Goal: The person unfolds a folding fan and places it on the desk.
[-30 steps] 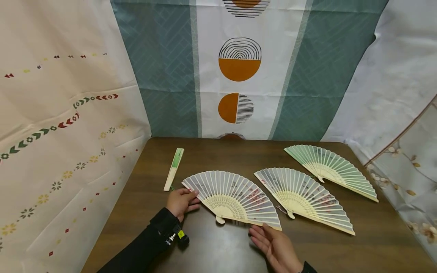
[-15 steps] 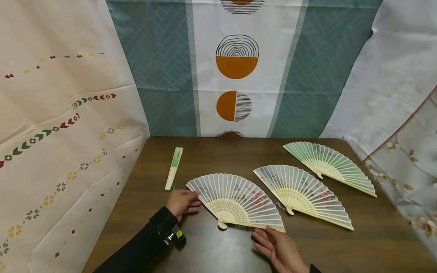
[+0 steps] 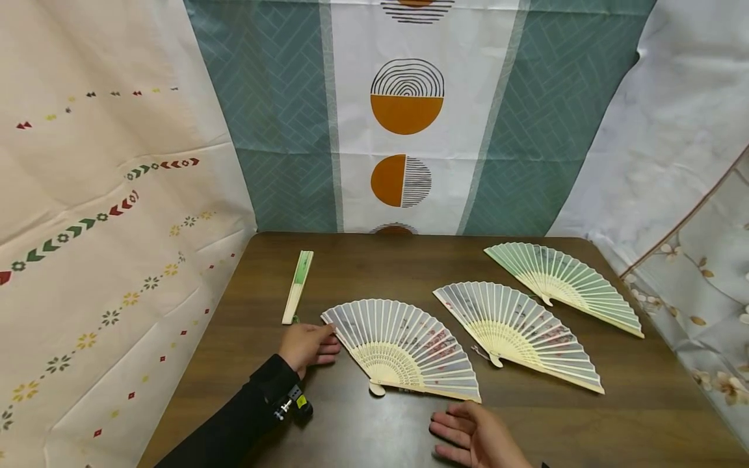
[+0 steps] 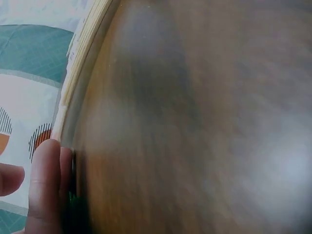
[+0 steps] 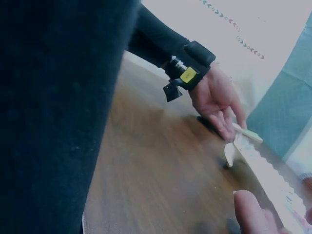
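Observation:
An opened folding fan, grey-white with red blossoms and pale ribs, lies spread at the middle of the table. Beside its left tip is my left hand, fingers loosely extended; in the left wrist view the thumb stands apart from a finger at the fan's edge. Whether that finger touches the fan, I cannot tell. Just below the fan's right end, my right hand is turned palm inward with relaxed, parted fingers and holds nothing. The right wrist view shows the same fan edge-on.
A second grey-white fan lies spread to the right, with a green one behind it. A folded green fan lies at the left rear. Hanging cloths surround the brown table.
My right hand has drawn off the fan's right end, toward the table's front. The middle fan first shifted slightly right, then its right end came back a little. The left hand has barely moved.

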`<state>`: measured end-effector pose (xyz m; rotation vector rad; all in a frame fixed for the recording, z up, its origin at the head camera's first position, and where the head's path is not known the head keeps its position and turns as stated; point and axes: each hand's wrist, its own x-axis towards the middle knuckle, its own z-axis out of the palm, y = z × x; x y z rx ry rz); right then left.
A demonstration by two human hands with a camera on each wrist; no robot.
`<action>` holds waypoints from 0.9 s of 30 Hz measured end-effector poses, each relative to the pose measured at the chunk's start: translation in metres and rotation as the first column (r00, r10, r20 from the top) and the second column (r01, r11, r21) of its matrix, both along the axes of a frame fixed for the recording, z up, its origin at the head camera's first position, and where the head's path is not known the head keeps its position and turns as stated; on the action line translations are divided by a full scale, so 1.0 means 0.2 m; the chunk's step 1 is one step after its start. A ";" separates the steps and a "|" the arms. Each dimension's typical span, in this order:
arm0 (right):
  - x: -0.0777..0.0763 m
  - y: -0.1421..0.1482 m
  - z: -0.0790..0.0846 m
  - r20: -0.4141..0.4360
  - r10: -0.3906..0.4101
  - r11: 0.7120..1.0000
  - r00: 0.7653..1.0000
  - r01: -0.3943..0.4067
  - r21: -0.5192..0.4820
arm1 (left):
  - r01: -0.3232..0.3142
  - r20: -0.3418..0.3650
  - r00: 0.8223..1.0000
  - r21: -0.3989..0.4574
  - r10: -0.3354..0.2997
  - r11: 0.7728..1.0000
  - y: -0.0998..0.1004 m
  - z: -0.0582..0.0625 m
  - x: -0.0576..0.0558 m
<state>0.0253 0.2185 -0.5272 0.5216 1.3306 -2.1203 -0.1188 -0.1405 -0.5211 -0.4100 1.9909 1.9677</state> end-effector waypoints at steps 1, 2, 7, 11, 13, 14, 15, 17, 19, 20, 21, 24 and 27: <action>-0.01 0.00 0.01 -0.006 0.009 1.000 1.000 -0.009 0.014 | 0.000 -0.003 1.000 -0.001 0.000 1.000 -0.01 0.00 0.00; -0.02 0.00 0.02 -0.018 0.021 0.999 1.000 -0.020 0.027 | 0.001 -0.009 1.000 0.002 -0.001 1.000 -0.02 0.01 -0.01; -0.16 -0.05 0.17 -0.185 0.011 0.988 0.983 0.018 0.155 | -0.015 -0.073 0.997 0.003 0.015 1.000 -0.06 0.11 -0.07; -0.39 -0.15 0.33 -0.393 -0.040 0.936 0.919 0.172 0.307 | -0.037 -0.208 0.978 -0.114 0.013 0.993 -0.06 0.22 -0.21; -0.53 -0.21 0.38 -0.494 0.002 0.884 0.870 0.229 0.406 | -0.049 -0.283 0.959 -0.256 -0.026 0.965 -0.04 0.26 -0.29; -0.61 -0.24 0.40 -0.535 0.042 0.852 0.844 0.250 0.460 | -0.062 -0.323 0.945 -0.337 -0.053 0.939 -0.06 0.20 -0.39; -0.68 -0.26 0.40 -0.564 0.086 0.824 0.821 0.259 0.504 | -0.069 -0.356 0.931 -0.400 -0.085 0.914 -0.07 0.18 -0.45; -0.84 -0.31 0.39 -0.589 0.166 0.778 0.791 0.262 0.572 | -0.087 -0.385 0.909 -0.546 -0.158 0.833 -0.12 0.04 -0.66; -0.97 -0.37 0.35 -0.582 0.231 0.742 0.780 0.246 0.624 | -0.084 -0.372 0.900 -0.658 -0.226 0.748 -0.18 -0.11 -0.84; -1.03 -0.40 0.33 -0.568 0.261 0.732 0.780 0.224 0.644 | -0.080 -0.348 0.905 -0.702 -0.243 0.708 -0.20 -0.17 -0.92; -1.08 -0.43 0.31 -0.552 0.284 0.732 0.784 0.194 0.653 | -0.066 -0.313 0.915 -0.736 -0.253 0.674 -0.19 -0.15 -0.93; -1.19 -0.51 0.24 -0.495 0.362 0.719 0.789 0.102 0.688 | 0.009 -0.167 0.954 -0.817 -0.251 0.576 -0.16 -0.11 -0.95; -1.23 -0.56 0.19 -0.451 0.420 0.729 0.787 0.004 0.685 | 0.087 -0.050 0.970 -0.845 -0.240 0.528 -0.13 -0.05 -0.88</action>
